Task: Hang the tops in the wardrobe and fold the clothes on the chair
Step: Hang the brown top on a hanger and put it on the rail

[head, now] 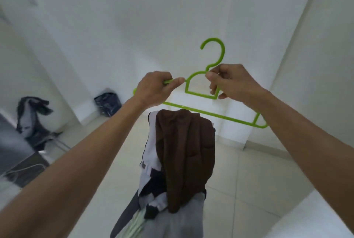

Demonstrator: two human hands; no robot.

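I hold a bright green plastic hanger (212, 50) up in front of a white wall, hook pointing up. My left hand (153, 89) grips its left shoulder bar. My right hand (229, 82) pinches the hanger at its neck, fingers curled through the inner loop. Below the hanger, a pile of clothes hangs over a chair back: a brown top (183, 153) on top, a white and black garment (151, 161) beneath it, and grey cloth (187, 218) lower down. The chair itself is hidden by the clothes.
A dark bag (107, 101) stands on the floor in the far corner. At the left, a grey and black garment (30, 115) drapes over a thin metal frame. Pale floor tiles (239, 176) spread to the right of the chair.
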